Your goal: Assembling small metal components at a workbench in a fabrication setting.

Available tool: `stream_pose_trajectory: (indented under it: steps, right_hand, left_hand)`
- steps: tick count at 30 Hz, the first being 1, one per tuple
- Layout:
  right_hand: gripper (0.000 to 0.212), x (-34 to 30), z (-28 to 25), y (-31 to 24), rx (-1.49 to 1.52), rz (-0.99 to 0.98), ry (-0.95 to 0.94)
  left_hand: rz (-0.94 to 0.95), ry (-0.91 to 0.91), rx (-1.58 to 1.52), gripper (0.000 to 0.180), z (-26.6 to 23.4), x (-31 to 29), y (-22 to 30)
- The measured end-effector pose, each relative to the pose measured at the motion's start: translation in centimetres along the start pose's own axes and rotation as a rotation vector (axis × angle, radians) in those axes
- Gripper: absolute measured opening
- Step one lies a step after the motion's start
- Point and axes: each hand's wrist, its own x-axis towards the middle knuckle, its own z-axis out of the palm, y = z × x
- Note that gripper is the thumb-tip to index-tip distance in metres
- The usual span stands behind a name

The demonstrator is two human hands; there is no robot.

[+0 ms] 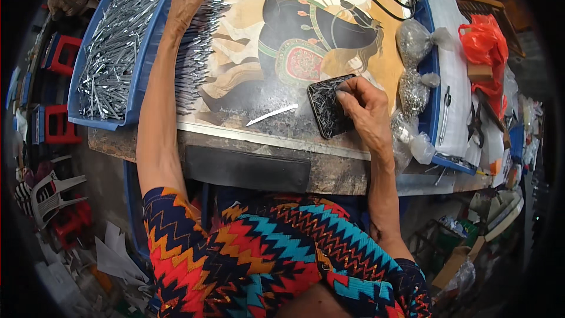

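Mostly slim metal strips (196, 62) (shiny).

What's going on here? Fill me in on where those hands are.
A person has the left hand at the far end of a dense row of grey metal strips, beside a blue bin heaped with silvery pieces. The right hand is over a black tray of small dark bits; whether it pinches one is unclear. One pale strip lies alone nearby.
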Motion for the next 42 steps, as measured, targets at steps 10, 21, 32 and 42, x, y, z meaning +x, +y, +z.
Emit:
stream_pose_trajectory:
  steps: [10,21,32,42]
  right_hand:
    - [0.009,0.0,-0.3,1.6,-0.546,-0.324,0.049]
    - [0.013,-0.3,0.5,2.2,-0.76,-0.383,0.016]
    - [0.012,0.0,0.8,2.4,-0.716,-0.41,0.03]
    - [0.014,-0.1,0.2,0.8,-0.485,-0.23,0.009]
  left_hand:
    - [-0.218,-0.686,0.036,0.022,6.6,-12.9,13.2]
    - [-0.015,-0.498,0.162,0.02,8.4,-14.9,13.9]
    - [-0.346,-0.285,-0.434,0.021,11.0,-11.7,16.9]
    - [-0.272,-0.255,-0.739,0.018,11.3,-12.4,17.0]
